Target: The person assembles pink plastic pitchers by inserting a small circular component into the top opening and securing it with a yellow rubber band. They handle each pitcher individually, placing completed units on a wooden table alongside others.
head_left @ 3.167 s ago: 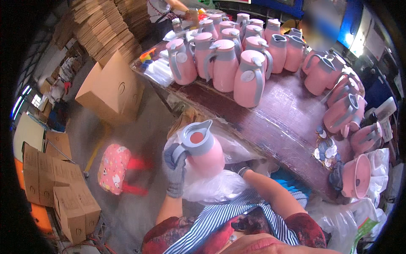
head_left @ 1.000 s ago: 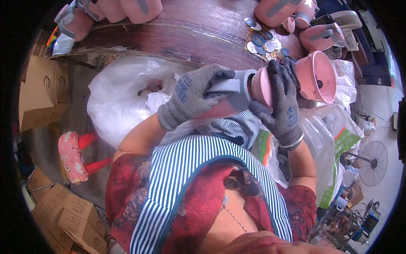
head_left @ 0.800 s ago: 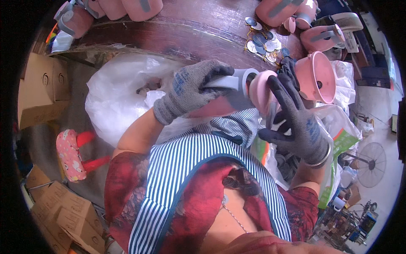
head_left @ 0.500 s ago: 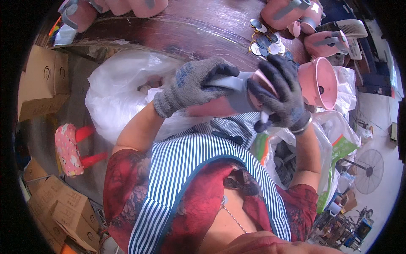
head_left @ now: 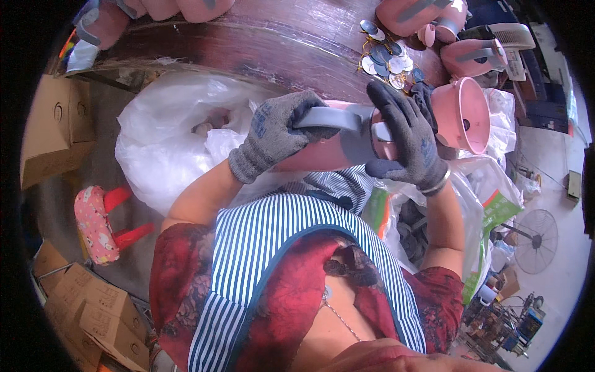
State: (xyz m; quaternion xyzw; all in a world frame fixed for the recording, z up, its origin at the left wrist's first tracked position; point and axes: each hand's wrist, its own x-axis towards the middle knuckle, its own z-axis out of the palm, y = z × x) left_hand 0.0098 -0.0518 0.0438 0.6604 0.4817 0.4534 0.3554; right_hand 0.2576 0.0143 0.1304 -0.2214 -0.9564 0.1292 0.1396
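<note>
A pink jug (head_left: 316, 154) with a grey collar lies on its side in front of my apron, its mouth end to the right. My left hand (head_left: 273, 133), in a grey work glove, is closed around the jug's grey handle (head_left: 331, 118). At the mouth sits a lid (head_left: 383, 132) with a light grey part showing. My right hand (head_left: 410, 139), also gloved, is flat against this end with fingers stretched out and thumb apart. Its palm hides part of the lid, so I cannot tell how firmly the lid is seated.
Several pink jugs and round tags (head_left: 387, 61) with yellow strings stand or lie on the dark table (head_left: 273, 40). A pink bucket (head_left: 460, 116) is at the right. White plastic bags (head_left: 158, 139), a sack of grey parts (head_left: 412, 232), a stool (head_left: 96, 223) and cartons (head_left: 111, 310) surround me.
The tilted lid in my right hand has come onto the jug's mouth. My right fingers have straightened from around it. My left hand stays on the handle.
</note>
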